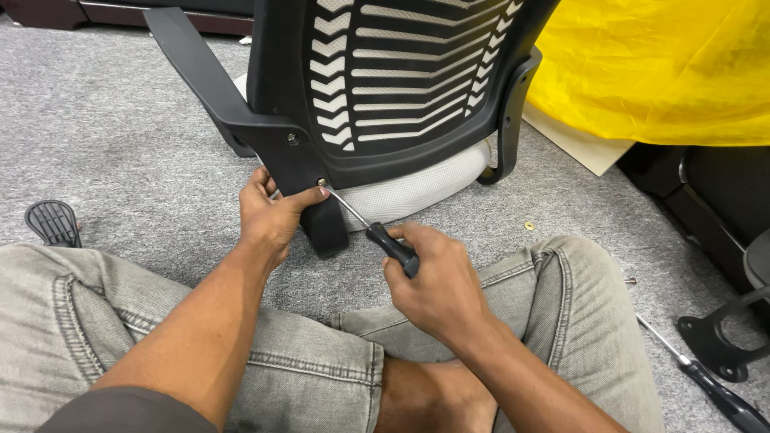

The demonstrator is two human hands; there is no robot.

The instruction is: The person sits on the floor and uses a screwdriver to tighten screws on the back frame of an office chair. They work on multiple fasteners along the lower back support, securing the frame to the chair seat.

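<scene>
A black office chair back (401, 72) with slotted mesh stands on the grey carpet against a light grey seat cushion (417, 188). My left hand (269, 216) grips the lower end of the black armrest bracket (301, 160), thumb next to a brass screw (322, 183). My right hand (437, 281) holds a black-handled screwdriver (377, 232), whose metal tip sits in that screw. I sit cross-legged in grey jeans.
A yellow plastic sheet (658, 64) covers something at the upper right. A second screwdriver (706, 377) and a black metal bracket (722, 337) lie at the right. A loose brass screw (528, 226) rests on the carpet. A black ribbed plastic part (52, 222) lies left.
</scene>
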